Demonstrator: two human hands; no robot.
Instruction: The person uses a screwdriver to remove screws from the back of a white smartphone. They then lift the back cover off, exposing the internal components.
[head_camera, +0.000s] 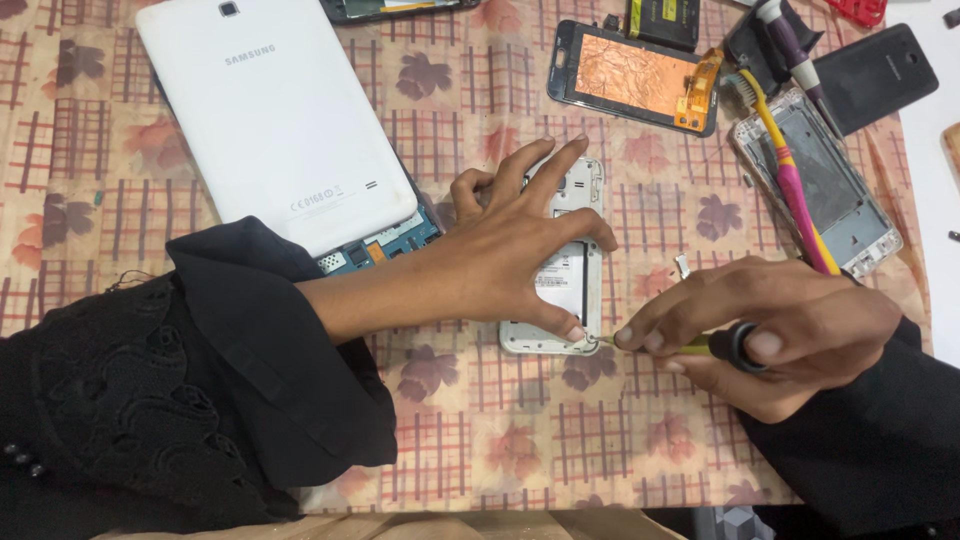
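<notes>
Your left hand (510, 255) is spread flat, fingers apart, pinning the opened white phone (560, 290) to the worktop (470, 420) approx mid-frame. Your right hand (775, 335) is pinched shut on a small screwdriver (700, 347), tip at the phone's bottom right corner. White tablet back cover (275, 115) lies top left, w/ a toothbrush (790, 170) on a phone frame (830, 190) at right.
</notes>
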